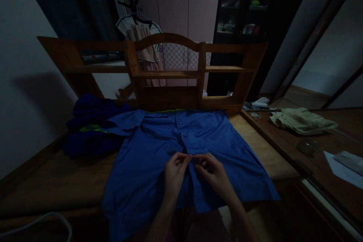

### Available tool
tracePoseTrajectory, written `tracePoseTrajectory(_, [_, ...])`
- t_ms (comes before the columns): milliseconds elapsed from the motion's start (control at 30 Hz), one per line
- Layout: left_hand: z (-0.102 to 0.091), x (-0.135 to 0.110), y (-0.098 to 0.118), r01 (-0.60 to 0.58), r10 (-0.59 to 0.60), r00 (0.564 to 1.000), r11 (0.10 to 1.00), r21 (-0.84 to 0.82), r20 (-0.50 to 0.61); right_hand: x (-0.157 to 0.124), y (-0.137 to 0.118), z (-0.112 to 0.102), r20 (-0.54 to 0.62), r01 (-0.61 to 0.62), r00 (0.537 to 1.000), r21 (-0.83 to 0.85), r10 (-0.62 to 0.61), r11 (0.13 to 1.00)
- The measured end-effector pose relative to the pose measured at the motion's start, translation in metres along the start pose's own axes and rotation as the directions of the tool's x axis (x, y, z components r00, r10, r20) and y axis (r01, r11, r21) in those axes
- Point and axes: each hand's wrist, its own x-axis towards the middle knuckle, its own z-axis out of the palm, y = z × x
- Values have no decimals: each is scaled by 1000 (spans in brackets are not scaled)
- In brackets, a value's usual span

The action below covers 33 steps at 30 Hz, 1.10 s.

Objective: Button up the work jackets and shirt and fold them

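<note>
Along the bottom edge, the forearms, a white cable (53, 215) and the near left corner of a blue shirt (141, 181) are cut off. The shirt lies spread on a tan surface (244, 130), front upward, the collar end far. At its front opening, the left hand (177, 172) pinches the fabric edge between thumb and forefinger; the right hand (211, 170) has curled fingers and a forefinger tip meeting that pinch. Whether it grips cloth I cannot tell, since fingers cover the spot. Left of the shirt sits a dark blue bundle (93, 143), its folds hard to read; on the right, a tabletop (286, 145) bears a folded pale cloth (303, 121). Beyond stands a wooden shelf unit (167, 73), partly blocking hanging clothes (146, 43) and a dark cabinet (255, 15) whose contents are murky.
</note>
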Motion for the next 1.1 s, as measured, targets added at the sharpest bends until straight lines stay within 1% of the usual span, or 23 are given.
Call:
tracePoseTrajectory(200, [0,0,-3,42,-41,999,998,-56,24,0,-3,-1,-5,7,1000,-2,-7,1000])
tracePoseTrajectory(400, [0,-2,1,70,-67,997,991,-115,34,1,0,1,2,-18,1000,28,18,999])
tracePoseTrajectory(500, [-1,-2,2,71,-66,997,987,-143,40,1,2,2,21,-8,1000,9,8,1000])
tracePoseTrajectory(700, [0,-1,2,59,-46,995,986,-154,83,0,2,1,32,32,999,-23,-31,999])
tracePoseTrajectory(933, [1,0,6,78,-54,984,987,-138,171,-1,-2,2,27,97,995,-35,-96,995])
tracePoseTrajectory(1033, [0,3,4,82,-58,980,989,-120,193,-1,-1,3,32,103,994,-54,-101,993])
tracePoseTrajectory(1100, [-2,6,2,99,-81,980,991,-94,182,-2,0,4,39,90,995,-83,-87,992])
